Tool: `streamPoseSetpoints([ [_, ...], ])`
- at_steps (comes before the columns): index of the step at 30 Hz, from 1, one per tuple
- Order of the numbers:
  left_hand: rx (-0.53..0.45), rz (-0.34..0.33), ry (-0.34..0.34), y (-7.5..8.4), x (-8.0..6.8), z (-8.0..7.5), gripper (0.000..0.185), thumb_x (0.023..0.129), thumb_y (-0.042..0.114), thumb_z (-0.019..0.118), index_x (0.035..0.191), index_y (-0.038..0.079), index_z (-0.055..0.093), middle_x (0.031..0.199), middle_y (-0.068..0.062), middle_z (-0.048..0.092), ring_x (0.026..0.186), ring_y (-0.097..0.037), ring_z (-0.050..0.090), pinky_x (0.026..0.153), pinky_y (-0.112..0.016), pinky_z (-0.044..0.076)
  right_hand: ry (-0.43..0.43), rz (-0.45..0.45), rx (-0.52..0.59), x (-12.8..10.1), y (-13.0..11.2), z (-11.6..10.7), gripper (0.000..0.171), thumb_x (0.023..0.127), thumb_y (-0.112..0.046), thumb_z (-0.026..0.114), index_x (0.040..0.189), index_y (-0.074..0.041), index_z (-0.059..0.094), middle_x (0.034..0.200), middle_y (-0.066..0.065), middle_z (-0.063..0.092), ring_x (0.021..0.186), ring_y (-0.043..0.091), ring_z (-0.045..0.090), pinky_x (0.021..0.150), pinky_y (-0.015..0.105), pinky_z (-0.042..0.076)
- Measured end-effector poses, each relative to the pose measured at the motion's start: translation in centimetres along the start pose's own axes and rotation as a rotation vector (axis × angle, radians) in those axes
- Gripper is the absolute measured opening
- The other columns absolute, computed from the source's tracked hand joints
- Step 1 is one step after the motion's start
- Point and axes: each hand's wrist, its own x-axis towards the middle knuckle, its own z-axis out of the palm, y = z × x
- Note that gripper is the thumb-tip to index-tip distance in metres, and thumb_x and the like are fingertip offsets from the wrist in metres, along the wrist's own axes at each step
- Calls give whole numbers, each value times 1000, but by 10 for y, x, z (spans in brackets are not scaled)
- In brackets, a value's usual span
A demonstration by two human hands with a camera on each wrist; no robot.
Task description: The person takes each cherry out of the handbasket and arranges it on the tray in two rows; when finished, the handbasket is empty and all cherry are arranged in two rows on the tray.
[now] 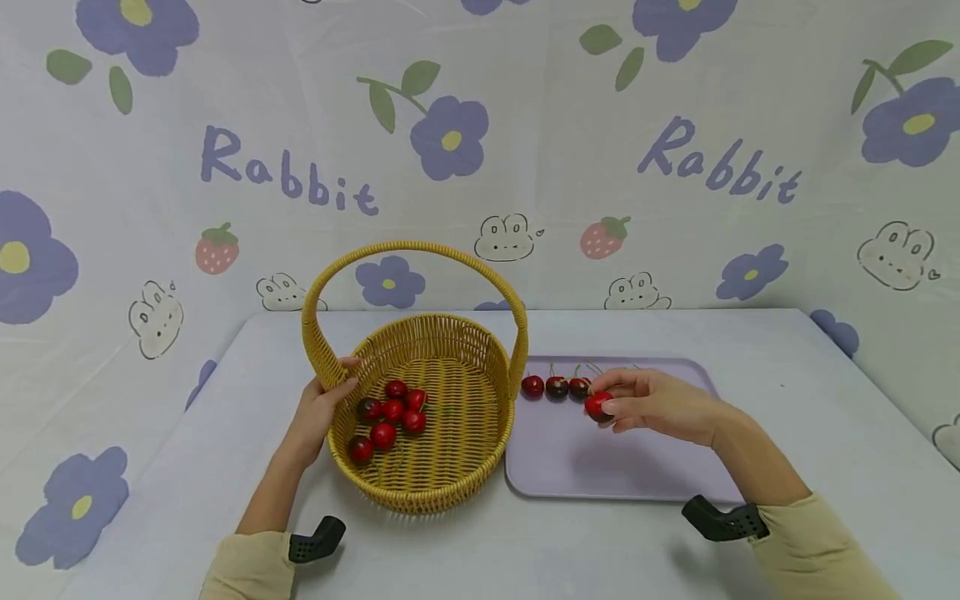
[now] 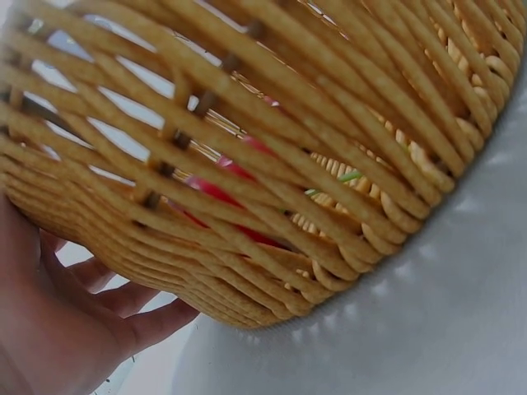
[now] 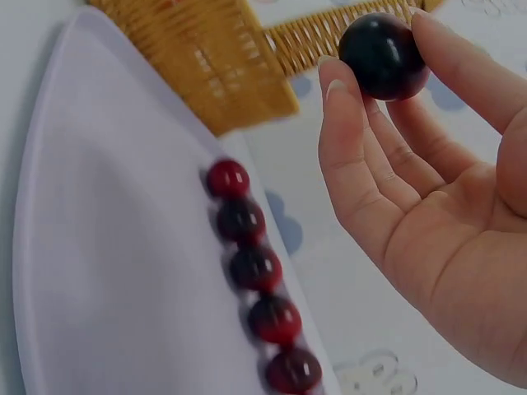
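Observation:
A woven yellow basket with a tall handle stands on the table, with several red cherries lying in it. My left hand grips its left rim, thumb over the edge. In the left wrist view the fingers lie against the basket wall, and cherries show through the weave. My right hand pinches a dark red cherry just above the lilac tray. The right wrist view shows that cherry between the fingertips, above a row of cherries.
A row of cherries lies along the tray's far edge, next to the basket's handle post. The table is covered by a pale cloth, and a flower-printed backdrop hangs close behind it.

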Motion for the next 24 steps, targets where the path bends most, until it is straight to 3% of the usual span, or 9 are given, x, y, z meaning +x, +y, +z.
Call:
streamPoseSetpoints([
  [5,1,-2,8,1,-1,0,38,102,13,42,137,-1,40,141,-18,37,127,-27,34,106,-43,21,54,-17,53,-13,8,-22,20,96,-1,53,113,-9,60,105,8,62,97,24,64,87,34,49],
  [11,16,-14,11,2,-2,-1,38,102,13,42,138,0,40,142,-19,37,129,-29,33,107,-46,21,224,56,29,-26,16,-44,23,98,-11,54,121,-7,53,114,10,55,104,26,62,89,33,48],
  [17,15,-15,3,4,-3,-1,39,101,12,42,138,-1,39,141,-21,38,127,-30,35,105,-45,23,325,84,47,-35,30,-67,28,98,-14,54,123,-4,47,114,6,54,104,23,62,89,33,47],
  [24,17,-8,-6,3,-2,-2,39,102,12,42,138,-1,39,141,-21,38,127,-30,34,106,-47,21,401,155,-10,-43,39,-83,59,97,-18,56,138,14,28,112,5,58,102,19,63,88,33,48],
])
